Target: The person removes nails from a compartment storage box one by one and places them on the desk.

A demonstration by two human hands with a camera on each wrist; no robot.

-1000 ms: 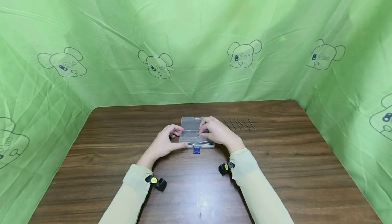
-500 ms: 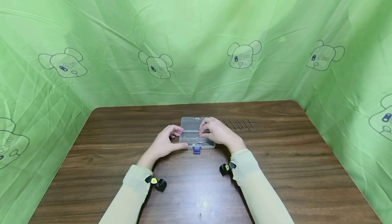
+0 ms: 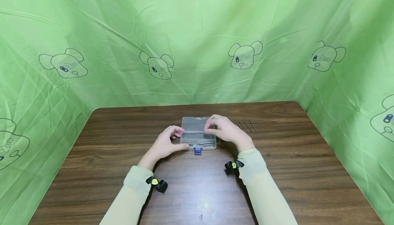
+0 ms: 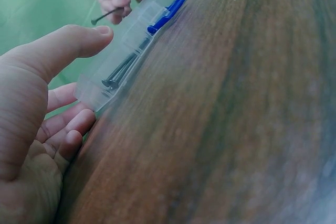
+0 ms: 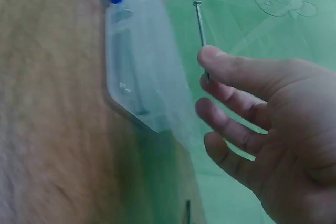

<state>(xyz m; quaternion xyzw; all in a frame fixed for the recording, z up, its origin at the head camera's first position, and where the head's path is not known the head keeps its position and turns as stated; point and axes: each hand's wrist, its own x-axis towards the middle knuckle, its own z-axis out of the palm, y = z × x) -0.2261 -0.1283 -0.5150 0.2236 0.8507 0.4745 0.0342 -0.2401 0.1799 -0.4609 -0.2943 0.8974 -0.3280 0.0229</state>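
Note:
At the middle of the table lies a clear plastic box (image 3: 192, 124), its lid folded back and its blue latch (image 3: 197, 151) toward me. My left hand (image 3: 166, 144) grips the box's left end, thumb at the near corner and fingers along the side. Between thumb and index finger, my right hand (image 3: 226, 129) pinches a thin metal nail (image 5: 199, 22), its flat head sticking out past the fingertips. That hand hovers over the right part of the box. Several more nails (image 4: 121, 69) lie in the compartment along the front.
To the right of the box, loose nails (image 3: 246, 125) lie in a slanted row on the wooden table (image 3: 292, 156); my right hand hides part of that row. A green cloth (image 3: 197, 30) with bear-head drawings hangs behind the table and along both sides.
My right hand has lifted and moved to the right and slightly back, carrying the nail away from the box's front compartments. My left hand and the box have stayed put.

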